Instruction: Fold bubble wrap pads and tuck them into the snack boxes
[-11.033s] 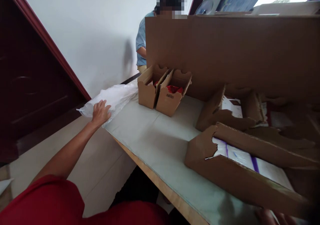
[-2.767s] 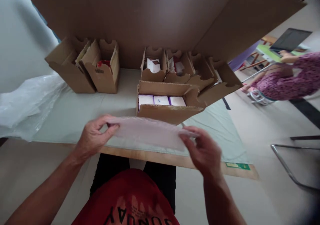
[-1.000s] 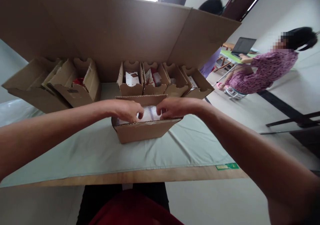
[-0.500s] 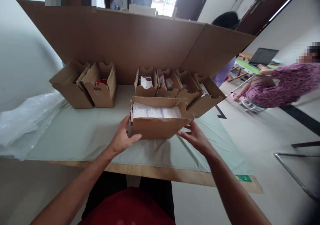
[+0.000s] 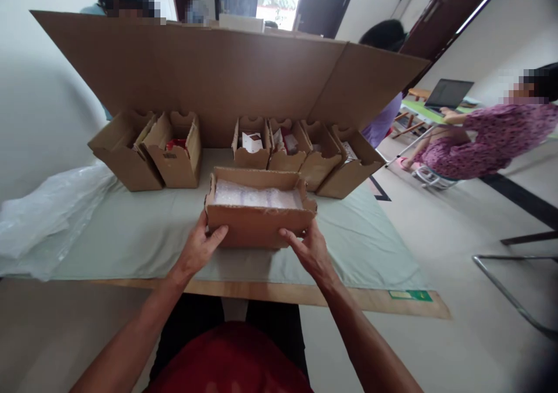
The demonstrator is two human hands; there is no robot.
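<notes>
Between my two hands is an open-topped cardboard box [image 5: 253, 227], near the middle of the table. Bubble wrap [image 5: 257, 196] lies inside it, over something pale with bluish marks that I cannot make out. My left hand [image 5: 201, 245] grips the box's left end, thumb on the front wall and fingers behind the side. On the right end, my right hand [image 5: 307, 246] holds it the same way, its thumb pressed to the front. Whether the box's base touches the cloth is hard to tell.
Behind stand cardboard bins, a pair [image 5: 176, 163] at left and several [image 5: 250, 159] at right, some holding small packages. A tall cardboard panel [image 5: 209, 73] rises behind them. Plastic wrap [image 5: 52, 207] lies on the green cloth [image 5: 152, 247] at left. A seated person [image 5: 488, 137] is at far right.
The box has shifted left and turned squarer to me. My right hand, earlier loosely at its right corner, now grips it, and my left hand has closed on the left end.
</notes>
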